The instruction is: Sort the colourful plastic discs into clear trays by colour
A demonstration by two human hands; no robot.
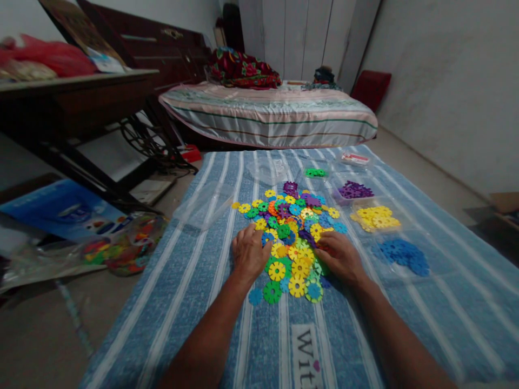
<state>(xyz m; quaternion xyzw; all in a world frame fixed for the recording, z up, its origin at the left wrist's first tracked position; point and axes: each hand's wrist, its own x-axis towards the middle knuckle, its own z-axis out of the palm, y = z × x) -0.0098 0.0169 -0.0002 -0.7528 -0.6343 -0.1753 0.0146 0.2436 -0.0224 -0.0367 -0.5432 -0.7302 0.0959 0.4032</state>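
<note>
A loose pile of colourful flower-shaped plastic discs [300, 267] lies on a blue striped cloth. My left hand [249, 251] rests at the pile's left edge, thumb and fingers apart, beside a blue disc [266, 239] with a yellow one near it. Reaching in from the right, my right hand [339, 256] touches the pile close to some purple pieces [307, 237]; its fingers are spread and partly cover the discs below. Sorted discs sit in clear trays to the right: blue ones [403, 257], yellow ones [376, 218], purple ones [356, 189] and green ones [315, 172].
A clear plastic lid [205, 205] lies left of the pile. At the table's far right corner is a small box with red and white contents [354, 158]. Beyond stands a bed [271, 116]; a sewing-machine table [77, 89] and bags [130, 243] are on the left.
</note>
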